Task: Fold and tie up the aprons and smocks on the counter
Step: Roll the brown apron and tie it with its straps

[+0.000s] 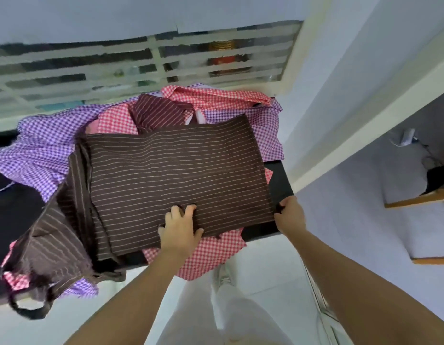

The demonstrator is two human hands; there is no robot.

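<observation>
Brown apron [176, 168] lies spread flat, stripes running across, on top of the heap on the counter [280, 181], and it's the top layer there. Left hand [179, 229] is down on its near edge, fingers [191, 208] curled in and bunching a small fold of the brown cloth, thumb out to the side on the fabric. Right hand [289, 215] is at the near right corner, right over the counter's edge, fingers clenched round that corner of the apron. Off to the left more brown striped cloth [51, 242] spills over the counter's front, a strap loop [29, 308] dangling below it; can't tell if that's the same apron or another. Underneath, red check cloth [208, 255] pokes out at the near edge, just below the left hand, and shows again at the back. Purple check cloth [41, 145] spreads out left and far right. A maroon striped piece [158, 113] sits crumpled behind the apron. Beyond the heap, a white window grille [141, 66]. Down below, white trousers [240, 307] over a pale floor
</observation>
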